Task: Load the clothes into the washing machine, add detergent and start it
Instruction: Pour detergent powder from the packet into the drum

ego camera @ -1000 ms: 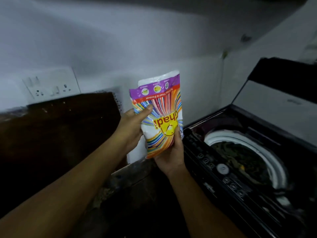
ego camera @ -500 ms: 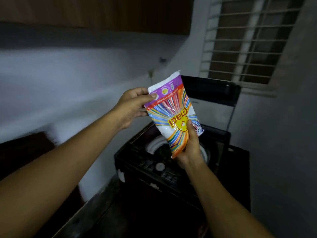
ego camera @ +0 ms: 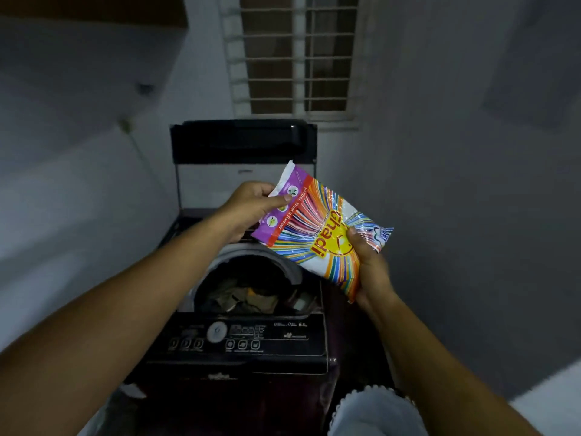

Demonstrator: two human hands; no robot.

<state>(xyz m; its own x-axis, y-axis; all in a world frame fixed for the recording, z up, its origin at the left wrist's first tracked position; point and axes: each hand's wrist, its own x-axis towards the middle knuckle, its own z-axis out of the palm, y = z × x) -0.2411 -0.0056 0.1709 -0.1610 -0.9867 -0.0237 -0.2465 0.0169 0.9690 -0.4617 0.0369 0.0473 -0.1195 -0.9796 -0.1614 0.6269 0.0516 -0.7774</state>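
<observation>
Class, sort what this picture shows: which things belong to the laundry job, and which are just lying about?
For the job: detergent packet, gripped by left hand and right hand; washing machine, its lid raised; clothes in the drum.
Just about: barred window; wall cupboard; white frilled cloth at lower right.

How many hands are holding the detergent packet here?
2. The left hand pinches the purple top end of the detergent packet; the right hand grips its lower end, above the open washing machine.
</observation>
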